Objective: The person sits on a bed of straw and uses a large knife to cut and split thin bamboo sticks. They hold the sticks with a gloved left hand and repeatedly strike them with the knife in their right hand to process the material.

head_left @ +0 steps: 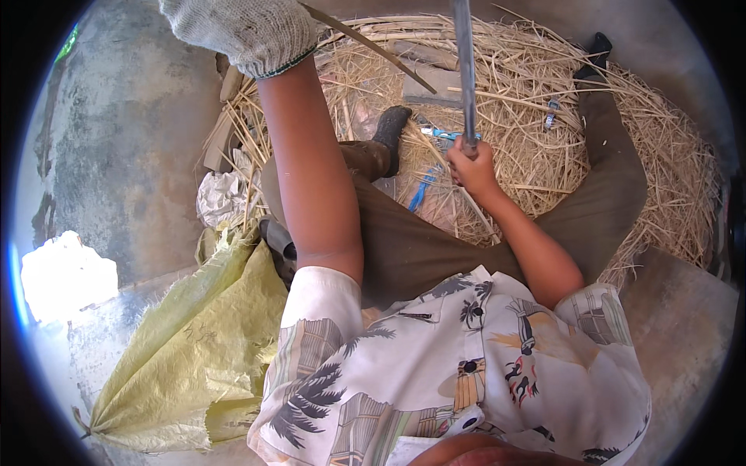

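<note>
My left hand (pixel 245 31), in a knitted off-white glove, is raised at the top of the view, partly cut off by the edge. It is closed, and a thin brown bamboo strip (pixel 373 48) slants down to the right from it. Bare fingers of my right hand (pixel 472 167) wrap round the grip of a long-bladed knife (pixel 465 70). The narrow metal blade points up and runs out of the view; the hand covers most of the handle. Below the strip's lower end lies a grey-brown block (pixel 432 87).
Pale shavings (pixel 528 155) heap around my outstretched legs (pixel 606 179). Blue plastic scraps (pixel 423 189) lie between them. To the left are a yellow woven sack (pixel 194 334), crumpled paper (pixel 221 198) and wood pieces (pixel 221 140). A grey wall (pixel 124 140) stands behind.
</note>
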A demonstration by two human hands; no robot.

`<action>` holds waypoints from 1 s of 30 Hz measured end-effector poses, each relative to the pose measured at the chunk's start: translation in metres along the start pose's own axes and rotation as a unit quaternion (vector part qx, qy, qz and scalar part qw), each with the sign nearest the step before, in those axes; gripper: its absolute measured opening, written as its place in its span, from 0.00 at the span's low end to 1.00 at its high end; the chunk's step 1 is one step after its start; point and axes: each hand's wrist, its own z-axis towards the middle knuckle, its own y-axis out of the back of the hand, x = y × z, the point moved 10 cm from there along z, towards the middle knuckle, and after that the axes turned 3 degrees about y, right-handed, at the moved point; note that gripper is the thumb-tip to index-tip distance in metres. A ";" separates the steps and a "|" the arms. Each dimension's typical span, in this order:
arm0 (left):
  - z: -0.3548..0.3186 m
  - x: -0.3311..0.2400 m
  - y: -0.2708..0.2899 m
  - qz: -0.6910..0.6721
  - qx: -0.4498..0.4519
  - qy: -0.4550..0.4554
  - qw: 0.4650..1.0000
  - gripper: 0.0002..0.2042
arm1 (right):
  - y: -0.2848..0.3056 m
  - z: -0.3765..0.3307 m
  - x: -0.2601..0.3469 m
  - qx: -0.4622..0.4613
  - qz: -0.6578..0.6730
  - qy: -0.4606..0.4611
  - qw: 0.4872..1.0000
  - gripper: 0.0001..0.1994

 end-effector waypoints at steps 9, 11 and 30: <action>0.035 0.031 0.028 -0.033 0.044 0.002 0.998 0.30 | 0.004 0.003 -0.051 0.053 -0.083 -0.236 0.967 0.09; 0.035 0.033 0.023 -0.054 0.062 0.014 0.996 0.29 | -0.007 -0.003 -0.054 0.087 0.066 -0.305 0.946 0.09; -0.016 0.015 -0.019 -0.042 0.058 0.006 0.997 0.27 | 0.038 0.014 -0.059 -0.077 -0.097 -0.134 0.983 0.13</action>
